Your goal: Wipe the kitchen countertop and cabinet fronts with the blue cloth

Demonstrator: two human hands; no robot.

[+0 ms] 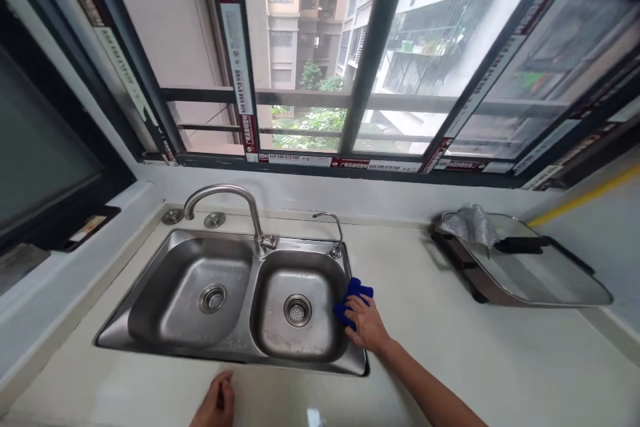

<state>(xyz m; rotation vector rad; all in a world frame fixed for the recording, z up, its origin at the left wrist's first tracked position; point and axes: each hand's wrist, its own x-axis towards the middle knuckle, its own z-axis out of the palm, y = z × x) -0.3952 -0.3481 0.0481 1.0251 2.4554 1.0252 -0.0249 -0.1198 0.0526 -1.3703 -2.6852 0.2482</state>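
My right hand (369,327) grips the blue cloth (361,288) at the right rim of the sink (246,321); step in hand, apparently: wiping; next stroke calls for even pressure; my left hand (216,401) is curled, whether fully closed I cannot tell.

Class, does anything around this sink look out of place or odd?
Yes. Printed strips cling along the window frame, perhaps protective film left on, and crumpled wrapping sits by the black handle of the pan lid at right.
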